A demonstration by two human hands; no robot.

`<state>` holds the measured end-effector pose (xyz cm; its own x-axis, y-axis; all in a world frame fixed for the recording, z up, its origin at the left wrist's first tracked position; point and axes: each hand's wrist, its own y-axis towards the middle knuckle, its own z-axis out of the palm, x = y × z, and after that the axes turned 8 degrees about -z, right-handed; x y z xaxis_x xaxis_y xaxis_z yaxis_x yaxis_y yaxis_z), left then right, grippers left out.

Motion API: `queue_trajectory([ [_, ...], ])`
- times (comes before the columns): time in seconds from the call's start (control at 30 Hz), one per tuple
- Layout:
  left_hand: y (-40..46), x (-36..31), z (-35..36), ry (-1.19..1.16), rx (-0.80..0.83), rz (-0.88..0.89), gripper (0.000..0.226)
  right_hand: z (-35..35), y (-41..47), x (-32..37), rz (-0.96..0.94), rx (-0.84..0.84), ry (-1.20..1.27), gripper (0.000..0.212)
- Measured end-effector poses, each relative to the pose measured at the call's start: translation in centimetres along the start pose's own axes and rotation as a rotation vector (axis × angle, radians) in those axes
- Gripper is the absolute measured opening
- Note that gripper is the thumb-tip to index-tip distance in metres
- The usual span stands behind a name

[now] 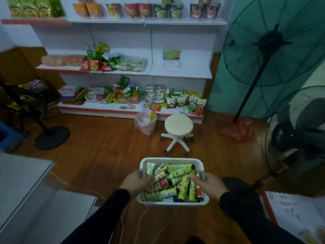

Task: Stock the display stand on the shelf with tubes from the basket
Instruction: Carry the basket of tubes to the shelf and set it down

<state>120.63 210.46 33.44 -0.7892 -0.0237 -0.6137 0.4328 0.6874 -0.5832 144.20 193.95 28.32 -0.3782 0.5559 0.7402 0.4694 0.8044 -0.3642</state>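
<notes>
A white plastic basket (173,160) full of several green, white and red tubes (177,184) hangs above the wooden floor in front of me. My left hand (136,181) grips its left rim, thumb inside. My right hand (208,184) grips the right rim the same way. The clear display stand (171,63), with a colourful card at its back, sits far ahead on the right section of the white middle shelf (179,73).
A white wheeled stool (178,128) and a pink bin (146,121) stand between me and the shelving. Two large standing fans (274,48) crowd the right side. A black fan base (52,137) lies at left. A grey counter (24,182) is at lower left.
</notes>
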Motion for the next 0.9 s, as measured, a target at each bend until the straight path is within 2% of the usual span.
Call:
queue_trajectory([
  [0.23, 14.5, -10.3, -4.1, 0.059, 0.030, -0.006, 0.021, -7.0, 16.0, 2.4, 0.005, -0.023, 0.019, 0.092],
  [0.33, 20.1, -14.9, -4.9, 0.078, -0.018, 0.008, 0.023, -10.6, 22.8, 3.9, -0.011, -0.004, -0.038, 0.065],
  [0.4, 23.3, -18.2, -5.8, 0.097, -0.044, 0.005, 0.025, -13.1, 27.1, 5.2, -0.037, 0.019, -0.049, 0.056],
  [0.63, 34.2, -27.7, -10.0, 0.084, -0.063, 0.032, 0.020, -20.4, 41.0, 8.4, -0.046, 0.017, -0.093, 0.055],
  [0.83, 46.5, -33.9, -14.0, 0.155, 0.016, 0.087, 0.009, -24.0, 52.2, 10.0, -0.013, -0.040, -0.059, 0.057],
  [0.9, 51.6, -36.1, -15.5, 0.206, -0.008, 0.118, 0.019, -25.2, 56.4, 10.9, 0.016, -0.086, -0.042, 0.056],
])
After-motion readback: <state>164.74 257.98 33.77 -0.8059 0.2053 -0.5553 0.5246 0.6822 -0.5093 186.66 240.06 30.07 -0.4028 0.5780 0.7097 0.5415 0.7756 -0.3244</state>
